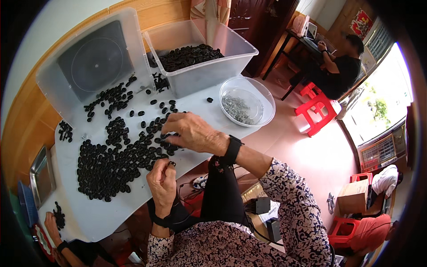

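White tabletop [133, 209] fills the left half of my view, its edges bowed by the lens, and a red-tiled floor with red plastic stools [316, 109] runs off to the right, where another person sits at a dark desk. Much here is hard to read: the small black oval pieces [106, 164] heaped in front of me blur into one dark mass, and I cannot make out their holes or faces. What lies in the round clear bowl [247, 104] is only a thin grey tangle, too fine to name. A clear bin [200, 55] holds more black pieces, and its lid [95, 62] leans beside it. At the lower left someone else's hand [51, 224] is cut off by the rim.

My left hand [162, 180] is curled near the table's edge, thumb and fingertips pinched on one black piece. My right hand [191, 131] reaches over the heap, palm down, fingers bent into the pieces; I cannot tell whether they grip any.
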A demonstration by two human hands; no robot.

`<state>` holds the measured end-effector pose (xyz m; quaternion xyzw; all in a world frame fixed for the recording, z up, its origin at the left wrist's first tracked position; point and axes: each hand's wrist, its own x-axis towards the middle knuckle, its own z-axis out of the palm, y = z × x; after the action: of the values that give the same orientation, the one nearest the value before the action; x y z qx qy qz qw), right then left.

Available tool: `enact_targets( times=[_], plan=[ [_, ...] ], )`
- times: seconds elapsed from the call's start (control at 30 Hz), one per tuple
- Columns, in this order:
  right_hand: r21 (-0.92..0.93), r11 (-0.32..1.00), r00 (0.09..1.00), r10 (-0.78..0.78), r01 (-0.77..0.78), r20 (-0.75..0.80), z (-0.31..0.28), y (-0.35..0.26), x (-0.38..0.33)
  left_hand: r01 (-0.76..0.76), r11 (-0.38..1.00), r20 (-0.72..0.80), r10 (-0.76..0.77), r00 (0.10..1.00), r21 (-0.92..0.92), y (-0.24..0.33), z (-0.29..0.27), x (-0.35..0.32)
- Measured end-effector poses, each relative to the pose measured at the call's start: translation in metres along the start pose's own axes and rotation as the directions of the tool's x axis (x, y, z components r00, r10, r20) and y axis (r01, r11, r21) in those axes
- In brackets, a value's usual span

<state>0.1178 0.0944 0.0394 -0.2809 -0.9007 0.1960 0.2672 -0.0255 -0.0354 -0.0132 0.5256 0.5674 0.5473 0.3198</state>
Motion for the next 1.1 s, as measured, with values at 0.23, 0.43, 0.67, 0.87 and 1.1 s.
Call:
enact_targets(
  times=[0.23, 0.43, 0.67, 0.87, 1.1],
  plan=[
    [-0.285, 0.89, 0.917, 0.274, -0.356, -0.291, -0.096, 0.085, -0.035, -0.053, 0.997, -0.045, 0.055, 0.997, 0.058, -0.007, -0.001, 0.001],
    [-0.369, 0.842, 0.919, 0.347, -0.393, -0.188, -0.128, 0.144, -0.07, -0.06, 0.993, -0.036, 0.064, 0.997, 0.101, -0.004, 0.001, 0.001],
    [-0.513, 0.749, 0.895, 0.437, -0.419, -0.093, -0.112, 0.164, -0.055, -0.103, 0.983, -0.04, 0.11, 0.993, 0.15, -0.002, 0.003, 0.0],
    [-0.443, 0.695, 0.824, 0.479, -0.566, -0.301, -0.118, 0.182, -0.053, -0.089, 0.99, -0.05, 0.095, 0.994, 0.11, -0.009, 0.003, 0.0],
    [-0.361, 0.78, 0.856, 0.498, -0.511, -0.136, -0.129, 0.162, -0.056, -0.082, 0.991, -0.04, 0.087, 0.995, 0.109, -0.006, 0.002, 0.0]
  ],
)
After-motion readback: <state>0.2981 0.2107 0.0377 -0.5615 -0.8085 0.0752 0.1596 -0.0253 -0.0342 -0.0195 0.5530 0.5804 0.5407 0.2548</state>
